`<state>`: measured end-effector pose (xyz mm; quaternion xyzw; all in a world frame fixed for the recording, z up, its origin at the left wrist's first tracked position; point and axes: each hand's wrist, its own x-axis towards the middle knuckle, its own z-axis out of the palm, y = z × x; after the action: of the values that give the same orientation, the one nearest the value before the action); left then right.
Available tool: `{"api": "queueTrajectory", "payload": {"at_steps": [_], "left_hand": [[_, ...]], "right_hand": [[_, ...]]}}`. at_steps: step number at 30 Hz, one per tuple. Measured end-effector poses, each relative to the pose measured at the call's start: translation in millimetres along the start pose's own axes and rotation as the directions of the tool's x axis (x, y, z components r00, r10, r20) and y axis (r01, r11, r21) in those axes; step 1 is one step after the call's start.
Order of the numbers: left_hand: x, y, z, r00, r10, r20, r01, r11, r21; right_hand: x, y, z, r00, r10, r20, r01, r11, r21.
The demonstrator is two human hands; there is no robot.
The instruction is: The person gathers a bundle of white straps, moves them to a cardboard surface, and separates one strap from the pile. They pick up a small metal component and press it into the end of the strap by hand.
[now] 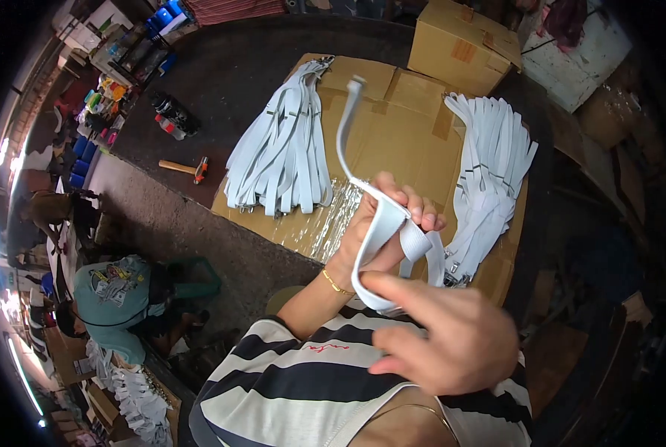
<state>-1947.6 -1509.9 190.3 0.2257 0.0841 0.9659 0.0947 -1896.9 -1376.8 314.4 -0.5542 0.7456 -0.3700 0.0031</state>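
Near the middle of the head view, my left hand, with a gold bracelet at its wrist, has its fingers closed round a white strap. The strap bends into loops between my hands, and its loose end rises over the cardboard. My right hand is blurred beside the lower loop, thumb and forefinger apart, with the forefinger's tip close to or touching the strap. One bundle of white straps lies on the cardboard sheet to the left; another bundle with metal clips lies to the right.
A hammer and a dark bottle are on the dark table at the left. A cardboard box stands at the back right. At the lower left, a person in a green shirt bends near more white straps.
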Motion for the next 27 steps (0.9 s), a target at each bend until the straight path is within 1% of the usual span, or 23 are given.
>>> {"api": "queueTrajectory", "payload": {"at_steps": [1, 2, 4, 5, 8, 9, 10, 11, 12, 14, 15, 16, 17, 18, 19, 20, 22, 25, 27], "left_hand": [[4, 1, 2, 0.997, 0.010, 0.077, -0.007, 0.999, -0.040], [6, 1, 1, 0.997, 0.007, 0.071, -0.004, 0.999, -0.039], [11, 0, -1, 0.978, 0.093, 0.188, -0.088, 0.996, -0.034], [12, 1, 2, 0.971, 0.103, 0.217, -0.102, 0.995, -0.016], [13, 2, 2, 0.965, 0.123, 0.231, -0.122, 0.992, -0.018], [11, 1, 4, 0.969, 0.144, 0.202, -0.138, 0.989, -0.048], [11, -1, 6, 0.968, 0.144, 0.204, -0.138, 0.989, -0.046], [10, -2, 8, 0.960, 0.179, 0.214, -0.178, 0.984, -0.024], [10, -3, 9, 0.950, 0.215, 0.226, -0.220, 0.976, -0.002], [12, -1, 10, 0.945, 0.230, 0.232, -0.238, 0.971, 0.007], [12, 2, 10, 0.945, 0.206, 0.253, -0.230, 0.971, 0.071], [13, 5, 11, 0.945, 0.180, 0.273, -0.223, 0.966, 0.134], [15, 7, 9, 0.935, 0.179, 0.307, -0.232, 0.962, 0.145], [15, 9, 10, 0.933, 0.184, 0.308, -0.237, 0.960, 0.145], [15, 12, 12, 0.944, 0.148, 0.296, -0.211, 0.958, 0.193], [15, 14, 14, 0.954, 0.113, 0.279, -0.183, 0.954, 0.239], [16, 14, 15, 0.955, 0.124, 0.270, -0.185, 0.959, 0.215], [16, 16, 17, 0.955, 0.128, 0.269, -0.201, 0.943, 0.266], [15, 18, 20, 0.967, 0.117, 0.226, -0.181, 0.940, 0.290]], "right_hand": [[1, -4, 9, 1.000, -0.004, -0.017, 0.002, 0.996, -0.088], [1, -4, 18, 1.000, -0.001, -0.019, -0.001, 0.997, -0.083], [1, 0, 32, 0.991, -0.016, -0.130, 0.001, 0.993, -0.117], [1, -2, 35, 0.990, 0.001, -0.139, -0.017, 0.993, -0.114], [0, 1, 37, 0.987, -0.003, -0.163, -0.022, 0.988, -0.155], [0, 2, 36, 0.986, -0.007, -0.164, -0.019, 0.988, -0.156], [-1, 2, 33, 0.979, 0.002, -0.202, -0.030, 0.991, -0.132], [-2, 1, 30, 0.971, 0.012, -0.238, -0.039, 0.993, -0.108], [-3, -1, 25, 0.971, 0.010, -0.237, -0.037, 0.993, -0.110], [-9, -4, 15, 0.947, 0.090, -0.309, -0.101, 0.995, -0.021], [-13, -1, 12, 0.935, 0.091, -0.342, -0.097, 0.995, 0.002], [-15, 1, 10, 0.937, 0.088, -0.339, -0.093, 0.996, 0.001], [-16, 3, 9, 0.902, 0.108, -0.418, -0.094, 0.994, 0.053], [-16, 6, 7, 0.861, 0.130, -0.492, -0.089, 0.990, 0.106], [-15, 9, 5, 0.844, 0.105, -0.526, -0.061, 0.993, 0.101], [-15, 12, 4, 0.847, 0.102, -0.522, -0.057, 0.993, 0.100], [-15, 17, 1, 0.820, 0.106, -0.563, -0.076, 0.994, 0.076], [-14, 20, -3, 0.827, 0.109, -0.551, -0.080, 0.994, 0.076], [-13, 22, -4, 0.832, 0.119, -0.542, -0.092, 0.993, 0.077]]}}
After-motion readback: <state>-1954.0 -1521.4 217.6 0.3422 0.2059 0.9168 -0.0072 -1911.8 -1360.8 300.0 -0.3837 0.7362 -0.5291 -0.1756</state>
